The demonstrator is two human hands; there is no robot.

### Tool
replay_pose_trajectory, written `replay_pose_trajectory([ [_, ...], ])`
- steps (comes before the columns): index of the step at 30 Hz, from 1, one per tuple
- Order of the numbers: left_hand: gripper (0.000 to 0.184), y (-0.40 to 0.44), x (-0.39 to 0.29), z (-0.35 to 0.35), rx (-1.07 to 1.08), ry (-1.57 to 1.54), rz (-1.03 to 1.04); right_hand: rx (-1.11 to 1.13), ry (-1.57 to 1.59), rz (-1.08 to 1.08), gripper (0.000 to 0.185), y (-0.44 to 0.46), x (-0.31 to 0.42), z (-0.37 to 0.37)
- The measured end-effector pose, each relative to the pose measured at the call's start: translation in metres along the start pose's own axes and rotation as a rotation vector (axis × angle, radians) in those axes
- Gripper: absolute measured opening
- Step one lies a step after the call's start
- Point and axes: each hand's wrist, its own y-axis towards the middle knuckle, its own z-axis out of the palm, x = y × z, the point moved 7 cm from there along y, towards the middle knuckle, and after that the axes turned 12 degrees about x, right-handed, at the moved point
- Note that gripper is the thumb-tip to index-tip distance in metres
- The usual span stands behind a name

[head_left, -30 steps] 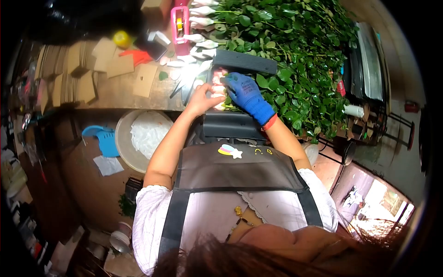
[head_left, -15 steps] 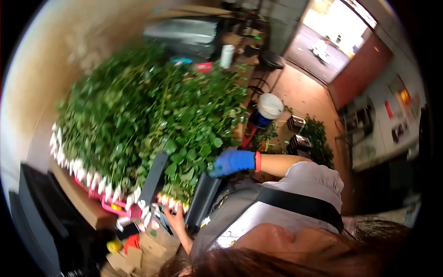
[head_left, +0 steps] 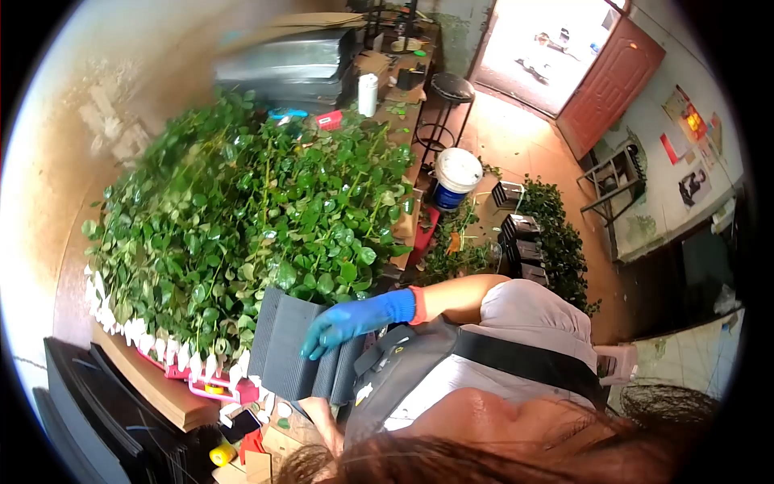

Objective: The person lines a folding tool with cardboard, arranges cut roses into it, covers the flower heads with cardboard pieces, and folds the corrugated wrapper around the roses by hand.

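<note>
A dark grey corrugated sheet (head_left: 280, 343) is folded over into a wrap in front of me, its ridged flap overlapping at the right. My right hand (head_left: 343, 325), in a blue glove with a red cuff, is on the flap, its fingers bent over the sheet. My left hand (head_left: 321, 415) is bare and comes in low beneath the wrap; its fingers are hidden behind it. Just beyond lies a big heap of leafy green stems (head_left: 266, 210), with white-sleeved flower heads (head_left: 173, 352) along its near left edge. What the wrap holds is hidden.
Black sheets (head_left: 89, 403) stand at the lower left, near a phone (head_left: 240, 425) and a yellow roll (head_left: 222, 455). A white bottle (head_left: 368, 95) stands behind the heap. On the floor are a white bucket (head_left: 458, 173), a stool (head_left: 451, 87) and several wrapped bundles (head_left: 524, 238).
The wrap's two upright flaps have come together over the pinkish flower heads. My gloved right hand moved left and down onto it. My left hand's fingers went out of sight.
</note>
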Motion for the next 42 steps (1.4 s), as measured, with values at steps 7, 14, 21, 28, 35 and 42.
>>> replay_pose_trajectory([
  [7, 0.015, -0.039, -0.086, -0.047, -0.412, 0.249, 0.259, 0.074, -1.381, -0.063, 0.043, 0.062, -0.029, -0.041],
  [14, 0.051, -0.007, -0.194, 0.04, 0.15, 0.915, 0.657, 0.099, -1.557, 0.293, 0.042, 0.082, -0.053, -0.04],
  [21, 0.066, 0.01, -0.16, 0.059, 0.161, 1.066, 0.496, 0.581, -1.435, 0.46, 0.041, 0.083, -0.043, -0.053],
  [28, 0.073, 0.023, -0.171, 0.065, 0.32, 1.127, 0.557, 0.594, -1.608, 0.67, 0.039, 0.058, -0.056, -0.045],
  [35, 0.081, 0.017, -0.163, 0.07, 0.194, 1.078, 0.474, 0.622, -1.525, 0.542, 0.039, 0.067, -0.029, -0.029],
  [42, 0.089, 0.019, -0.155, 0.065, 0.202, 1.123, 0.428, 0.659, -1.453, 0.453, 0.033, 0.085, -0.079, -0.016],
])
